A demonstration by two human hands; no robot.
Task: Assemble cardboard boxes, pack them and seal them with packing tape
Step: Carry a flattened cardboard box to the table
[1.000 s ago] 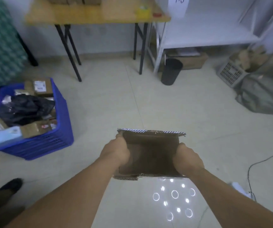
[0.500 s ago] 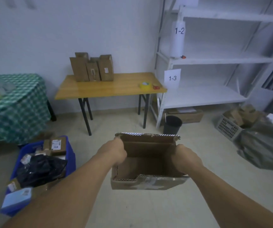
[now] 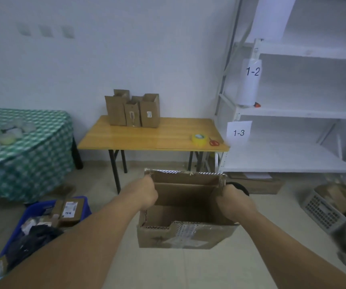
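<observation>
Holding the box (image 3: 188, 236), left hand (image 3: 147, 195) and right hand (image 3: 233, 202) clamped on its side walls, best kept level onto the far table (image 3: 147, 138) by the tape (image 3: 199, 139).

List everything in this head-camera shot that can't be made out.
All in the head view:
- Fingertips of the left hand and right hand: hidden by their own knuckles and the walls of the cardboard box they grip.
- Black bin: mostly behind the box and right hand.
- Shipping label on a small carton on the wooden table: print too small.
- Blue crate: cut by the left edge, partly covered by the left forearm.
</observation>
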